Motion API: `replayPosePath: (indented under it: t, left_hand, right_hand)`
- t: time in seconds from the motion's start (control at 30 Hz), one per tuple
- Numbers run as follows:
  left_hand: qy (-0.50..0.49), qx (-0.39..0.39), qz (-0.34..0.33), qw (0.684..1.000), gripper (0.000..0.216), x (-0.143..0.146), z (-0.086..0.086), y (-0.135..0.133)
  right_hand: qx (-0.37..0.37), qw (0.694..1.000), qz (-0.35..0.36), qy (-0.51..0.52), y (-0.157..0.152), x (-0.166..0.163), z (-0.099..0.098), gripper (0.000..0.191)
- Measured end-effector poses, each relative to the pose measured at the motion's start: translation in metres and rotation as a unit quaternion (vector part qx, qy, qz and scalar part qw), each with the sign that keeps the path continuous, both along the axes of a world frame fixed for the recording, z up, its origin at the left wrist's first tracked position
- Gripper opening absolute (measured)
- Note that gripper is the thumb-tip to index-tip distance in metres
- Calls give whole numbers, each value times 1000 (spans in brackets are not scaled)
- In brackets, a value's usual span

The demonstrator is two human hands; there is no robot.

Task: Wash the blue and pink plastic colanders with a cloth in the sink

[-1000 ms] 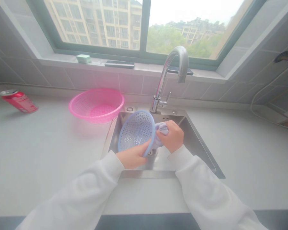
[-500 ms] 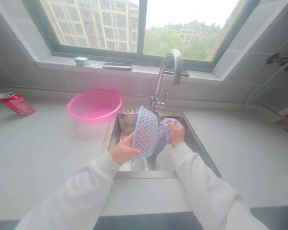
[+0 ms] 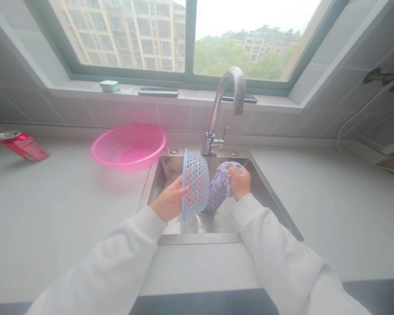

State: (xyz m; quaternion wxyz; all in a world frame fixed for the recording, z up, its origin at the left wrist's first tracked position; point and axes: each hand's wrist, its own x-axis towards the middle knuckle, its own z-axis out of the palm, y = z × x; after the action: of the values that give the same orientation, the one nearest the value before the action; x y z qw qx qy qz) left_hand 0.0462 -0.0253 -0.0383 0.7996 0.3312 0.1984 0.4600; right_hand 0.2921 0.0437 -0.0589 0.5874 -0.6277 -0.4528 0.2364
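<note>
A light blue plastic basket (image 3: 197, 183) with small cut-out holes is held on its side above the steel sink (image 3: 197, 239). My left hand (image 3: 170, 199) grips its rim, thumb on the outside and the other fingers inside, partly showing through the holes. My right hand (image 3: 240, 183) is closed round a bunched purple patterned cloth (image 3: 219, 187). The cloth hangs down just right of the basket; whether the two touch I cannot tell.
A chrome faucet (image 3: 213, 109) arches over the back of the sink. Left of it a pink basket (image 3: 95, 153) stands on the counter, and a red can (image 3: 25, 146) sits tilted farther left. Along the windowsill lie a green-white block (image 3: 109, 86) and a dark flat object (image 3: 158, 92).
The blue basket has turned more upright on its side and shifted slightly left in my left hand. My right hand still grips the cloth in nearly the same place.
</note>
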Motion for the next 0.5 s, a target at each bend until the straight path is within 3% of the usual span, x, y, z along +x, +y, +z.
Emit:
replayPosePath:
  t: [0.17, 0.3, 0.5]
  left_hand:
    - [21, -46, 47, 998, 46, 2, 1, 3]
    - [-9, -26, 53, 998, 44, 1, 0, 2]
    - [20, -26, 63, 998, 36, 2, -4, 4]
  right_hand:
    - [1, 1000, 3, -6, 0, 0, 0, 24]
    - [-8, 1000, 5, -2, 1, -1, 0, 24]
    - [-5, 1000, 8, -2, 2, -2, -1, 27]
